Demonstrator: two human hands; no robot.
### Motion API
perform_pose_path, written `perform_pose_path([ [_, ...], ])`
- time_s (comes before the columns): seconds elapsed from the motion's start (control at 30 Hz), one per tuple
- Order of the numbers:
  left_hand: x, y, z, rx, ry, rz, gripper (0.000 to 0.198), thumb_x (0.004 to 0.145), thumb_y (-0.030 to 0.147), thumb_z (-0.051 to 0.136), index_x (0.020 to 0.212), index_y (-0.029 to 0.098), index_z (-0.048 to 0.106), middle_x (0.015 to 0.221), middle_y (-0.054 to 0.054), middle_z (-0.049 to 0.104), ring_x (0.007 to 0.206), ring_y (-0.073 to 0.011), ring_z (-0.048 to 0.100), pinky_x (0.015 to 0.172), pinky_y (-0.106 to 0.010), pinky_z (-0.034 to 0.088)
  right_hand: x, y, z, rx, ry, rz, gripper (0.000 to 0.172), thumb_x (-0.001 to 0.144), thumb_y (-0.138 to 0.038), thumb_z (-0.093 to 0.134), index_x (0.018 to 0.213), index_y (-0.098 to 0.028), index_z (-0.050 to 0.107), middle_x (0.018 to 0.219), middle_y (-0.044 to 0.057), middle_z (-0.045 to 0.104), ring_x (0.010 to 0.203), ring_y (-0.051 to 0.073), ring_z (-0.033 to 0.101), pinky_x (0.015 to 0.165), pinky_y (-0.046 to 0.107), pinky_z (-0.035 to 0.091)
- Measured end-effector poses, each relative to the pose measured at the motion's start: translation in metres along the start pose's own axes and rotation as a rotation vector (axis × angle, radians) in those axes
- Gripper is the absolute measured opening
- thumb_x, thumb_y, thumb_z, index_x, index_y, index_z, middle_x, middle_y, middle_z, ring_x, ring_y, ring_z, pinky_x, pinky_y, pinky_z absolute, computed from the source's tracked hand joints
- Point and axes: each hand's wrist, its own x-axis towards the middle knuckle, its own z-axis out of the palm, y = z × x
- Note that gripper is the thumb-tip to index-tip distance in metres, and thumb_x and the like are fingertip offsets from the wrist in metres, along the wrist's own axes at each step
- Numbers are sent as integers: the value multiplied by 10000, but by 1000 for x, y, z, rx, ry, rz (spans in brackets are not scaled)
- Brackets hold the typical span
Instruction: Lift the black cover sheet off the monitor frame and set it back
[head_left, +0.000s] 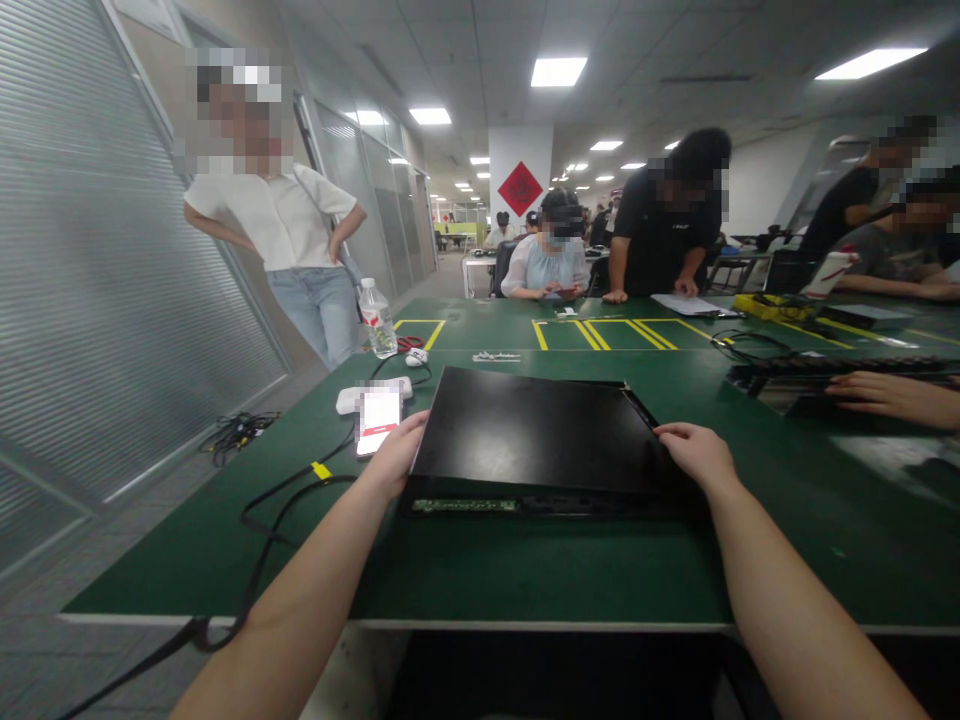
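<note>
A flat, glossy black panel (532,425) lies slightly askew over a black frame or housing (600,503) on the green table in front of me. Along the near side of that housing a strip of green circuit board (465,506) shows. My left hand (399,455) grips the panel's left edge, its fingertips partly hidden behind it. At the right edge, my right hand (699,455) pinches the panel's side between thumb and fingers. A narrow gap is visible at the panel's far right corner. The inside of the housing is covered.
Left of the panel lie a phone (379,420), a white power strip (349,398) and a black cable (259,520). A water bottle (377,320) and red-handled scissors (409,343) stand farther back. Another person's hand (896,395) rests at the right. Several people are around the table.
</note>
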Motion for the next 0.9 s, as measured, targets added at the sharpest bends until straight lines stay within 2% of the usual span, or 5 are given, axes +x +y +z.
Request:
perform_pose_path([
  [0.33, 2, -3, 1, 40, 14, 18, 427, 778, 58, 751, 1190, 148, 815, 773, -67, 822, 629, -226, 781, 550, -261, 595, -1, -1, 1, 10, 23, -21, 249, 813, -306, 668, 914, -273, 893, 960, 67, 830, 838, 249, 739, 709, 316, 536],
  [0.6, 1, -2, 2, 46, 31, 16, 387, 803, 61, 739, 1171, 145, 822, 776, -78, 825, 651, -233, 787, 570, -267, 594, -2, -2, 0, 1, 25, -19, 235, 823, -280, 672, 909, -270, 891, 969, 62, 831, 828, 241, 735, 663, 305, 503],
  [0.9, -1, 0, 1, 56, 41, 56, 370, 753, 83, 800, 1112, 157, 851, 782, -72, 826, 660, -229, 781, 585, -265, 595, -1, 0, 2, 12, 45, -25, 216, 792, -290, 683, 869, -285, 885, 907, 50, 826, 759, 232, 722, 632, 298, 495],
])
